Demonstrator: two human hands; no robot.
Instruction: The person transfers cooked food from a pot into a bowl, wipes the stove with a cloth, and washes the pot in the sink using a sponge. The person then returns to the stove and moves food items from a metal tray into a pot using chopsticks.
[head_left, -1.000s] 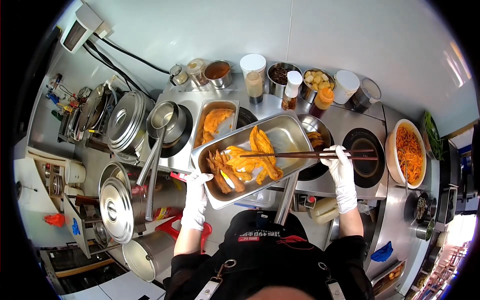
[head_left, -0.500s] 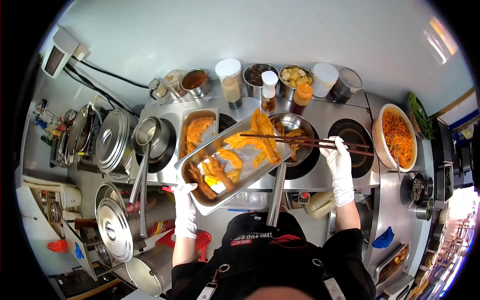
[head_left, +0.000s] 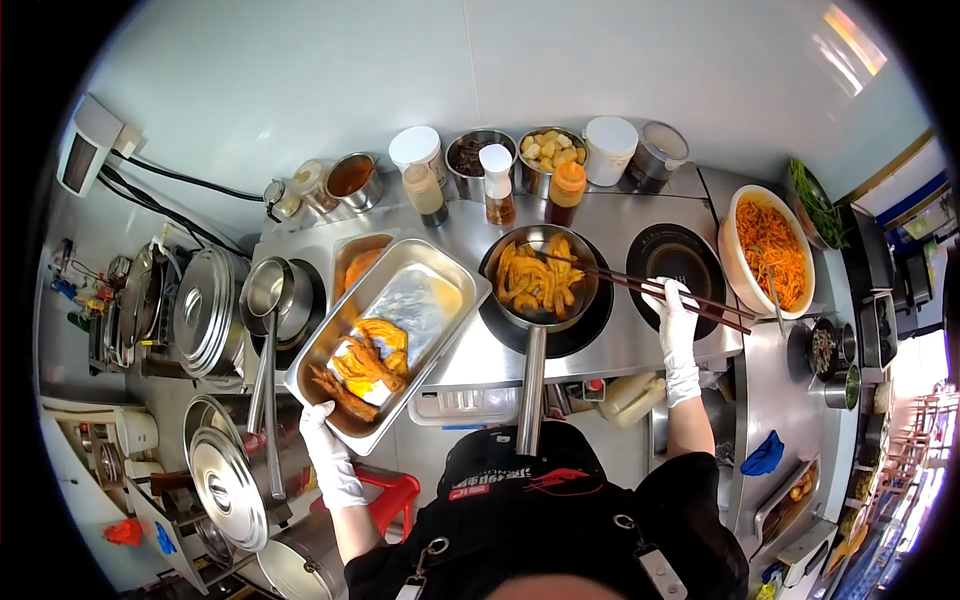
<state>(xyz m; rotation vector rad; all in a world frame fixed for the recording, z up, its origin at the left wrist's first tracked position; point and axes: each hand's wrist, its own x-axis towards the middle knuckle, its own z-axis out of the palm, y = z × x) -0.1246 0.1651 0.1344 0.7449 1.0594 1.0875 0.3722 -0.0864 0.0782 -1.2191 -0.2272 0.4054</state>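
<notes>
My left hand (head_left: pixel 327 450), in a white glove, grips the near left corner of a rectangular steel tray (head_left: pixel 437 345). At the tray's lower left lie several orange-brown chicken feet (head_left: pixel 368 360); its far end is bare metal with some yellow liquid. My right hand (head_left: pixel 674 312), gloved too, is closed around dark chopsticks (head_left: pixel 640 282). Their tips reach into a steel saucepan (head_left: pixel 535 322) on the middle burner. More yellow-orange chicken feet (head_left: pixel 540 280) are heaped in that pan. Its long handle points toward me.
A second tray (head_left: pixel 355 245) is partly hidden behind the held one. Squeeze bottles (head_left: pixel 567 190) and tubs line the back. Shredded carrot (head_left: pixel 772 250) fills a white bowl at right. A ladle (head_left: pixel 272 290) rests in a pot at left; a red stool (head_left: pixel 392 500) stands below.
The tray has swung left and down, away from the saucepan. The chicken feet at its far end have gone into the pan. The chopstick tips are now in the pan.
</notes>
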